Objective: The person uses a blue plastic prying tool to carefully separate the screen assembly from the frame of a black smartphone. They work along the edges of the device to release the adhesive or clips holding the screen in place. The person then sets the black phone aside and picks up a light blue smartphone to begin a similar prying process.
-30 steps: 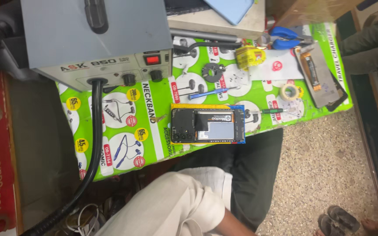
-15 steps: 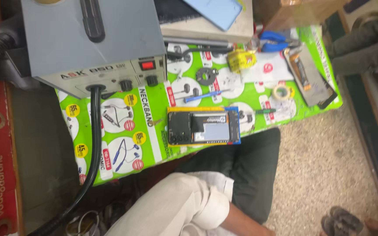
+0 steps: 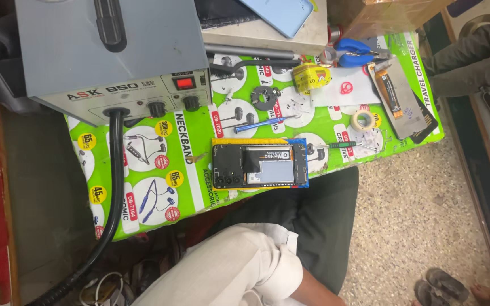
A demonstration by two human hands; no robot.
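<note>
Neither of my hands shows in the head view. An opened phone point(image 3: 259, 165) with its back cover off lies flat on a blue and yellow pad, near the front edge of the green printed table cover point(image 3: 148, 170). Just right of it lies a green-handled screwdriver point(image 3: 336, 145), and a blue screwdriver point(image 3: 265, 123) lies just behind it. Below the table edge I see my dark trousers point(image 3: 307, 226) and a white rolled sleeve point(image 3: 239, 266) with a bit of bare arm.
A grey hot-air station point(image 3: 109, 51) stands at the back left, its black hose point(image 3: 114, 187) hanging over the front edge. Further right are a yellow tape roll point(image 3: 308, 76), blue-handled pliers point(image 3: 353, 51), a pale tape ring point(image 3: 363, 120) and a display panel point(image 3: 395, 96). A sandalled foot point(image 3: 443, 286) rests on the floor.
The view has shifted slightly, so everything sits a little further left. Nothing on the table has moved.
</note>
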